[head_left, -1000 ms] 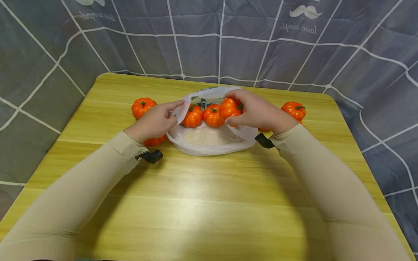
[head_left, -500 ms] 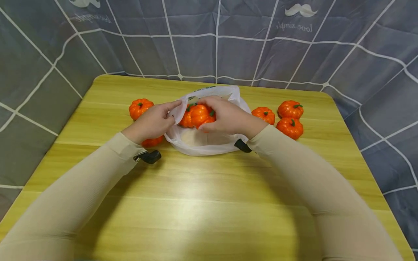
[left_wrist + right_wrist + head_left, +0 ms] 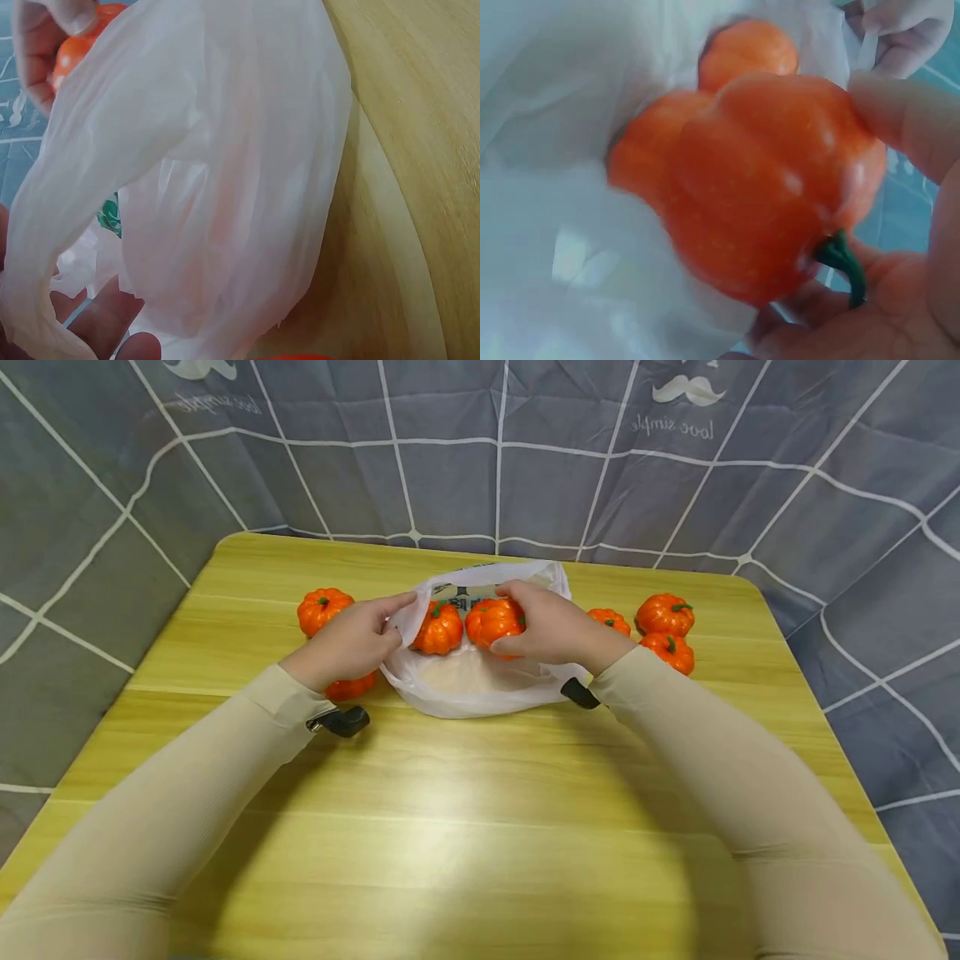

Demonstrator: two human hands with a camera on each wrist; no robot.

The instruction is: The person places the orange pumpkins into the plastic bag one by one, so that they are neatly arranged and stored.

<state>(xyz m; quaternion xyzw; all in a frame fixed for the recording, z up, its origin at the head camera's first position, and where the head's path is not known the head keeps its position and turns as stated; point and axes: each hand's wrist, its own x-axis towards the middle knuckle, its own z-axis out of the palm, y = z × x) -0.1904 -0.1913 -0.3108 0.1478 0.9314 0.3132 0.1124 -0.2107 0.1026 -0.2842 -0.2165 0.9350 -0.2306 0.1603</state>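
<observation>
A white plastic bag [image 3: 480, 703] lies with its mouth wide on the table. My left hand [image 3: 352, 642] pinches its left rim between thumb and fingers; in the left wrist view the fingers [image 3: 105, 319] show through a bag loop. Over the bag's mouth, my right hand [image 3: 551, 628] grips a small orange pumpkin [image 3: 491, 623]. The right wrist view shows this pumpkin [image 3: 757, 187] with its green stem towards the palm, overlapping two others. One pumpkin in the bag [image 3: 438, 628] shows near the left hand; the other is hidden behind the held one in the head view.
Left of the bag, one pumpkin [image 3: 322, 608] sits behind the left hand and another [image 3: 351, 687] lies partly under it. On the right are three more pumpkins [image 3: 665, 614], one partly behind the right wrist. A grey checked curtain [image 3: 450, 485] surrounds the wooden table [image 3: 420, 827].
My right hand carried the pumpkin left over the bag's mouth, then drew back slightly right with it still held. The left hand stayed at the bag's rim.
</observation>
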